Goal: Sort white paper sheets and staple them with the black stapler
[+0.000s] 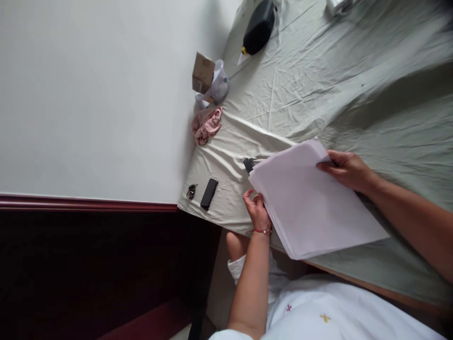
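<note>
Nearest me is my white shirt [329, 311], then the stack of paper [311, 203] held between my hands over the cloth-covered surface [318, 85]. My left hand [258, 212] curls its fingers around the stack's edge; my right hand [345, 167] pinches the opposite edge, thumb on top. Beyond my left hand lie a black phone [208, 193] and something small and dark [191, 191], then a pink cloth [207, 125] further off. To square the sheets well, I'd judge a light, even grip on both edges matters, so none fan out.
</note>
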`<action>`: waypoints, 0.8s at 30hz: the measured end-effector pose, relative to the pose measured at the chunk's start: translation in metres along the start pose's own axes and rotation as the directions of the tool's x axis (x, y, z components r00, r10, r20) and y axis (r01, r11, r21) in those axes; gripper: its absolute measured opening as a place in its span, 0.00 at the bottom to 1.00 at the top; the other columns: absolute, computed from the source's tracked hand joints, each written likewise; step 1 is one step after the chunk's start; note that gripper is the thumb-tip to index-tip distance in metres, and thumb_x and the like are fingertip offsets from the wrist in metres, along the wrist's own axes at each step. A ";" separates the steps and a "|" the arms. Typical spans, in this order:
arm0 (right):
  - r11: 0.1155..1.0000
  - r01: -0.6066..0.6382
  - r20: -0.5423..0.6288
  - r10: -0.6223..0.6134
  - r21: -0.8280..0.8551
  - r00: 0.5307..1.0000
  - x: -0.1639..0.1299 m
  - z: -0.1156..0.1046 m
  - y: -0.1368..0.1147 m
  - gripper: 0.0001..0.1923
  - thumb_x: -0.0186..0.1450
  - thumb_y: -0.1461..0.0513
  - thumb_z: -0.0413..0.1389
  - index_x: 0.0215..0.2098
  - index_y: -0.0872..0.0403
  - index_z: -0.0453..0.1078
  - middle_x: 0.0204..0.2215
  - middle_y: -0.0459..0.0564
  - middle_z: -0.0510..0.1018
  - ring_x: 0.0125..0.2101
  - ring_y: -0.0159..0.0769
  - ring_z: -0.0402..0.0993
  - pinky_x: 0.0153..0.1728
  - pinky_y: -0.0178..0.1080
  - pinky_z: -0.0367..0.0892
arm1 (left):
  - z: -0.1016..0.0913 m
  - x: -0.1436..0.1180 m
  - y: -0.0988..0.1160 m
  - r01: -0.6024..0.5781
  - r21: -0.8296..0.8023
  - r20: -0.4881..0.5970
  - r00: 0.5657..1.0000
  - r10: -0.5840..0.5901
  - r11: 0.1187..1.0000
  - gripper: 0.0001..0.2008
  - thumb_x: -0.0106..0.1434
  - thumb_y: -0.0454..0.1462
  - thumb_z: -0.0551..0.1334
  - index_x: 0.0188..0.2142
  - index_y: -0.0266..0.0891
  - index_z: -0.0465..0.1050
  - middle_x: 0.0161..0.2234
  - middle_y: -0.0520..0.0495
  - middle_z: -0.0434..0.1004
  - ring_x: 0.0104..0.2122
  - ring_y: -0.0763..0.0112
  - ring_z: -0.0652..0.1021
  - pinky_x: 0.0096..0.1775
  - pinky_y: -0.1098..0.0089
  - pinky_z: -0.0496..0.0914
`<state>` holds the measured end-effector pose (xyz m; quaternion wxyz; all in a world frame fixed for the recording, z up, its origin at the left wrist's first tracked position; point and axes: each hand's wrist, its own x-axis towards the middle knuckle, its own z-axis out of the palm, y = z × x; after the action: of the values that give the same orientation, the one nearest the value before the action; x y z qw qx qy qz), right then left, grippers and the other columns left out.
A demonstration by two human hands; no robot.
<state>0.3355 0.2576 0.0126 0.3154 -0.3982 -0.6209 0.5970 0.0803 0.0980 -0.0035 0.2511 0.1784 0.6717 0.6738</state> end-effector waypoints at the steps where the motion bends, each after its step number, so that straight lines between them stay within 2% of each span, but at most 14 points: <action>1: 1.000 -0.006 0.003 0.006 0.007 1.000 0.000 0.000 0.000 0.17 0.62 0.51 0.62 0.40 0.55 0.77 0.34 0.52 0.80 0.34 0.41 0.73 0.32 0.37 0.68 | 0.000 0.000 0.000 -0.004 0.000 0.000 1.000 0.004 1.000 0.29 0.53 0.50 0.77 0.46 0.47 0.65 0.25 0.61 0.68 0.26 0.73 0.71 0.35 0.71 0.66; 4: 1.000 -0.021 -0.006 0.020 -0.005 1.000 0.000 0.000 -0.001 0.17 0.62 0.51 0.62 0.42 0.55 0.78 0.35 0.52 0.81 0.34 0.41 0.73 0.32 0.37 0.68 | -0.002 0.002 -0.002 -0.013 -0.006 0.018 1.000 0.013 1.000 0.26 0.52 0.50 0.77 0.41 0.46 0.67 0.24 0.61 0.68 0.25 0.75 0.71 0.34 0.72 0.66; 6: 1.000 -0.021 -0.006 0.021 -0.022 1.000 0.000 0.000 -0.002 0.18 0.62 0.51 0.61 0.42 0.56 0.78 0.34 0.52 0.80 0.33 0.40 0.73 0.32 0.37 0.68 | -0.003 0.004 -0.004 -0.007 -0.015 0.031 0.999 0.007 1.000 0.24 0.52 0.49 0.78 0.40 0.44 0.69 0.26 0.58 0.72 0.27 0.74 0.73 0.36 0.72 0.68; 9: 0.999 -0.021 -0.007 0.021 -0.027 1.000 0.001 0.000 -0.002 0.18 0.62 0.51 0.62 0.41 0.56 0.78 0.34 0.53 0.81 0.34 0.41 0.73 0.32 0.37 0.68 | -0.002 0.006 -0.004 0.022 -0.056 0.031 0.999 -0.021 0.998 0.25 0.50 0.50 0.79 0.41 0.42 0.74 0.31 0.53 0.79 0.32 0.72 0.77 0.39 0.70 0.71; 14: 0.999 -0.034 -0.013 0.034 -0.006 0.999 0.001 0.000 -0.001 0.17 0.62 0.52 0.62 0.42 0.55 0.79 0.35 0.53 0.82 0.34 0.42 0.74 0.32 0.37 0.68 | 0.000 0.004 -0.001 0.070 -0.148 0.013 0.998 -0.069 0.986 0.27 0.45 0.50 0.82 0.41 0.41 0.79 0.36 0.51 0.83 0.35 0.73 0.80 0.42 0.71 0.73; 19: 0.999 -0.028 -0.024 0.028 -0.024 0.999 0.000 0.001 0.001 0.18 0.61 0.51 0.62 0.42 0.55 0.79 0.35 0.53 0.82 0.34 0.41 0.73 0.32 0.37 0.68 | 0.000 0.002 -0.001 0.134 -0.158 0.054 0.990 -0.126 0.978 0.26 0.46 0.53 0.82 0.33 0.39 0.79 0.27 0.54 0.78 0.28 0.76 0.76 0.35 0.73 0.71; 24: 0.992 -0.017 -0.018 0.015 -0.126 1.000 -0.001 0.001 -0.002 0.18 0.63 0.50 0.60 0.41 0.55 0.77 0.33 0.52 0.80 0.33 0.41 0.73 0.32 0.37 0.66 | 0.001 0.008 -0.002 0.090 -0.060 0.052 0.995 -0.087 0.994 0.26 0.44 0.53 0.83 0.30 0.37 0.78 0.27 0.53 0.78 0.29 0.74 0.76 0.36 0.72 0.71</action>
<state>0.3345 0.2567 0.0149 0.2899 -0.4274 -0.6516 0.5557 0.0749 0.1033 -0.0066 0.3028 0.1572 0.6511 0.6780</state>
